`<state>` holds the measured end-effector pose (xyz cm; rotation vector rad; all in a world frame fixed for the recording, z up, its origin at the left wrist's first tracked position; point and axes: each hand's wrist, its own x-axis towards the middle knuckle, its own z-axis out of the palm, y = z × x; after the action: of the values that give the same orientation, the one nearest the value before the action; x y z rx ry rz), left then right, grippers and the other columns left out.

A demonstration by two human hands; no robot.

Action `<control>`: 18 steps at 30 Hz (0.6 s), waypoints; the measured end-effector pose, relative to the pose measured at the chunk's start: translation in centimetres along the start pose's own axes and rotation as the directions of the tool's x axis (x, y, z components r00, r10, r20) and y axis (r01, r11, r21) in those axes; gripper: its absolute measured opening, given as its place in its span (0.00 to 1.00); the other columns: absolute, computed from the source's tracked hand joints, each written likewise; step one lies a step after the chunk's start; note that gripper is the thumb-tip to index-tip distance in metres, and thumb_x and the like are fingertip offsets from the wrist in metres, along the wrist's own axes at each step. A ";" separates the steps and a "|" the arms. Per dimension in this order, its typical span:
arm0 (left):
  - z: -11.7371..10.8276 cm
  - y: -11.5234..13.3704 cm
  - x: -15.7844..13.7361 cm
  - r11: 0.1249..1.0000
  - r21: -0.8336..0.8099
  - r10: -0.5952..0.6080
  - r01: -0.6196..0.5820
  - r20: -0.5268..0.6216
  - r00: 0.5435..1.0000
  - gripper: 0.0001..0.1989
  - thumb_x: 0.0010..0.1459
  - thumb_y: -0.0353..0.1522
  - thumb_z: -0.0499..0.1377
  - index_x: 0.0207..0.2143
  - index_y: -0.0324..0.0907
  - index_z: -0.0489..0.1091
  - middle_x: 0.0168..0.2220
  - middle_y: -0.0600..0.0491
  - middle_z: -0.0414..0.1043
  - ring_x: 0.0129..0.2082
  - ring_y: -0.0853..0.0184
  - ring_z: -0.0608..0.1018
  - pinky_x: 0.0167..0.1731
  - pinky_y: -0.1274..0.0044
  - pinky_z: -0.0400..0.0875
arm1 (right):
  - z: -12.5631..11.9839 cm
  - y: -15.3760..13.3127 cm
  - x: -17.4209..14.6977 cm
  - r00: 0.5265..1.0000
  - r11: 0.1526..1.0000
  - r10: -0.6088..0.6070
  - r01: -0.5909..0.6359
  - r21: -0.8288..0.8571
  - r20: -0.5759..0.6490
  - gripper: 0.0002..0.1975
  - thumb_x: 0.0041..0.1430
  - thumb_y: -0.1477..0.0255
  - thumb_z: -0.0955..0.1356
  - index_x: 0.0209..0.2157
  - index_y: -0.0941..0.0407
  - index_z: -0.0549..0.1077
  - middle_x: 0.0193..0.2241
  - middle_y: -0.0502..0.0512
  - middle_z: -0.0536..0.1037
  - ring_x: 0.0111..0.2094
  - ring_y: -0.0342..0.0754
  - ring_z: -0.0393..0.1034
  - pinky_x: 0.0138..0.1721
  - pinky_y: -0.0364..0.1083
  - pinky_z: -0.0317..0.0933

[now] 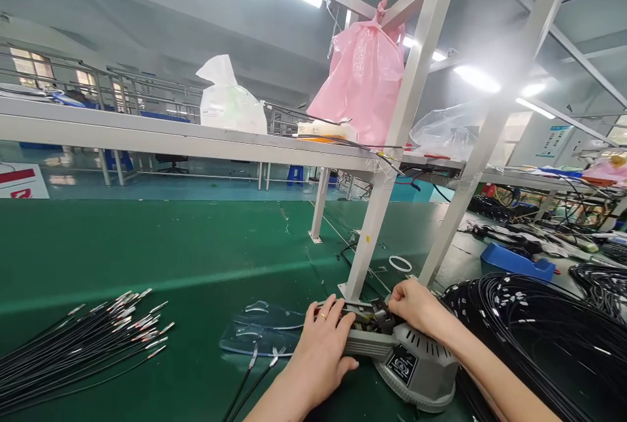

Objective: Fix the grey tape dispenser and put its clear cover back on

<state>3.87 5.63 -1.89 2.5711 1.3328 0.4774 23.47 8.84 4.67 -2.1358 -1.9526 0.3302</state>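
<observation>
**Both hands on the grey machine**

From the head view I see my left hand (321,350) lying flat on the near end of the grey machine (416,366), fingers spread over its top, pressing down and pinching nothing. My right hand (416,308) is curled at the far side of the dark slot between my hands, fingertips closed on something small there; I cannot tell what it is, as the fingers hide it.

To do this well, I judge the left hand should keep the machine steady on the bench (147,259) while the right works squarely at the slot, with fingertips kept clear of the dark mechanism.

Well off to the left of my left hand lies a fan of cut black cables (88,337) with bare metal ends; two more ends lie just below that hand. A clear plastic guard (264,330) lies just left of it. To the right of my right hand sits a big coil (533,337) of black cable.

Containers: a blue tray (516,262) beyond the coil, contents not visible; a pink bag (365,76) and a white bag (228,98) above on the frame, contents hidden.
</observation>
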 end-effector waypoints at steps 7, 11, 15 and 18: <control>0.2 -0.1 -0.3 1.000 0.010 0.009 -0.008 -0.053 0.999 0.31 0.50 0.32 0.64 0.57 0.43 0.59 0.65 0.42 0.54 0.66 0.51 0.52 0.62 0.51 0.51 | -0.8 0.0 -0.2 1.000 0.999 -0.029 0.029 -0.016 -0.002 0.11 0.49 0.78 0.63 0.17 0.54 0.68 0.18 0.50 0.70 0.25 0.45 0.65 0.27 0.43 0.53; 0.2 -0.3 -0.2 0.999 0.022 0.028 -0.027 -0.026 0.999 0.31 0.50 0.33 0.64 0.56 0.43 0.60 0.65 0.41 0.54 0.66 0.50 0.53 0.61 0.50 0.51 | -1.0 -0.2 0.1 0.997 0.995 -0.057 0.060 -0.077 0.049 0.08 0.49 0.78 0.65 0.21 0.54 0.72 0.17 0.48 0.71 0.24 0.45 0.66 0.26 0.44 0.52; 0.3 -0.4 -0.1 0.999 0.022 0.031 -0.030 -0.025 0.999 0.30 0.50 0.34 0.65 0.56 0.43 0.61 0.64 0.40 0.54 0.66 0.49 0.53 0.61 0.49 0.51 | -1.5 -0.8 0.6 0.990 0.982 -0.081 0.099 -0.159 0.117 0.08 0.49 0.81 0.65 0.21 0.55 0.71 0.19 0.48 0.72 0.25 0.45 0.68 0.28 0.44 0.54; 0.4 -0.4 -0.1 0.999 0.025 0.028 -0.027 -0.020 0.999 0.31 0.51 0.35 0.64 0.56 0.43 0.61 0.64 0.40 0.54 0.66 0.50 0.53 0.61 0.50 0.51 | -2.3 -1.6 0.8 0.981 0.966 -0.086 0.125 -0.227 0.176 0.09 0.51 0.81 0.66 0.20 0.56 0.70 0.19 0.45 0.71 0.24 0.43 0.66 0.28 0.44 0.56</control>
<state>3.62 5.76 -2.37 2.6143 1.3197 0.4961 22.80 9.72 7.37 -2.1954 -2.2955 0.2735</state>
